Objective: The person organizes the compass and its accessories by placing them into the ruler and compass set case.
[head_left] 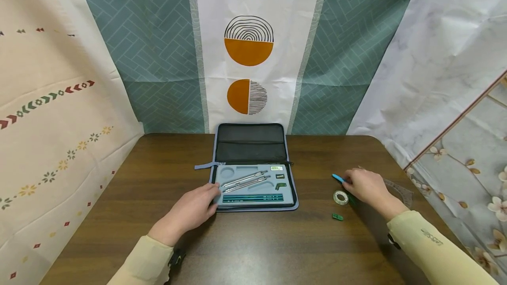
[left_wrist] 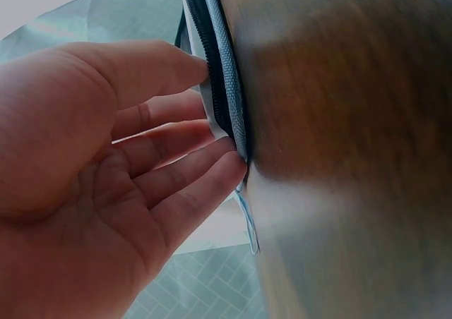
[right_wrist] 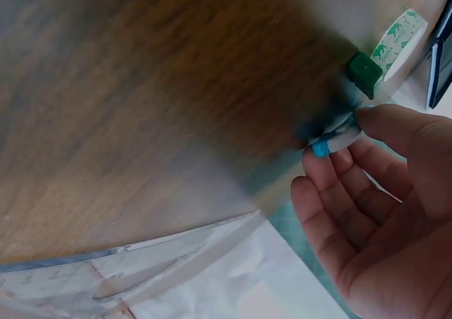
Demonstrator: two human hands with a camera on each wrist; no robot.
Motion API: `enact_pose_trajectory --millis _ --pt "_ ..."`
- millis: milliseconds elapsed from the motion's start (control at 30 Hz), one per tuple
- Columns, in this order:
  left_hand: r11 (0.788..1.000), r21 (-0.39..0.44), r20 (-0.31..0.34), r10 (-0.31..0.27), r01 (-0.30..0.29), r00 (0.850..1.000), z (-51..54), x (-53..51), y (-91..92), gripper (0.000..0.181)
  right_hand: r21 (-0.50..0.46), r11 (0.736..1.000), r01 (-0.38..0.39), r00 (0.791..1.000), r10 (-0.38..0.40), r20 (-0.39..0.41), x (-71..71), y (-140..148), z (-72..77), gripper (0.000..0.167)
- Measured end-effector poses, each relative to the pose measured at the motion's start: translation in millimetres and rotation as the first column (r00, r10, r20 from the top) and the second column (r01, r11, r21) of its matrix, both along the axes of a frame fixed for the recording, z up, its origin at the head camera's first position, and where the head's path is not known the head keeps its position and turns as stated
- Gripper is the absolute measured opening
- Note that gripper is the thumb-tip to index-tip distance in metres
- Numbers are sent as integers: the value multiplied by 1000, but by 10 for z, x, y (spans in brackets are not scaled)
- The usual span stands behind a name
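Note:
An open zip case lies on the table, its grey-blue tray holding two silver compass-like tools, dark teal pencils and small green pieces. My left hand rests at the case's left edge; in the left wrist view the nearly straight fingers and thumb of this hand touch the zipped rim. On the right, my right hand pinches a slim blue item between thumb and fingers. The right wrist view shows the item's blue end beside the fingertips of the right hand.
A white-and-green tape roll and a small green piece lie left of my right hand. A clear, ruler-like sheet is by my right wrist. Hanging cloths stand behind the table.

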State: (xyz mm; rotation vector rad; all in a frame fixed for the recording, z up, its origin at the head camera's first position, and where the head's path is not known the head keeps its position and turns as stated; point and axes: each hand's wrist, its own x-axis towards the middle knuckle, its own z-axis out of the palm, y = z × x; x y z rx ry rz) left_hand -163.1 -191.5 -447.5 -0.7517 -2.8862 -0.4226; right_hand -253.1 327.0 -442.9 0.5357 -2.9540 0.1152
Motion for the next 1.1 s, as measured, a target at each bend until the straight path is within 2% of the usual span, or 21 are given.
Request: enact_pose_trajectory --millis 200,433,567,733,900,1100 --pt "1000 5 -14 -7 7 1000 -24 -7 -10 23 17 1000 -1 1000 2 -17 -12 -29 21 9" --pt "1000 4 8 8 -8 1000 -14 -2 1 26 26 999 -20 997 21 -68 -20 -42 -10 17" --pt "1000 0 15 17 -17 1000 -18 -9 7 27 21 999 -31 995 33 -95 -2 -90 4 16" --pt "1000 -5 18 21 -20 1000 -30 -21 8 28 -3 998 -56 991 55 -119 19 -232 55 5" --pt "1000 -2 17 20 -20 1000 -36 -16 5 27 -26 995 -100 987 96 -130 20 -418 90 8" --pt "1000 1 16 21 -21 1000 -33 -14 9 26 -55 982 -180 969 167 -181 13 -685 111 10"
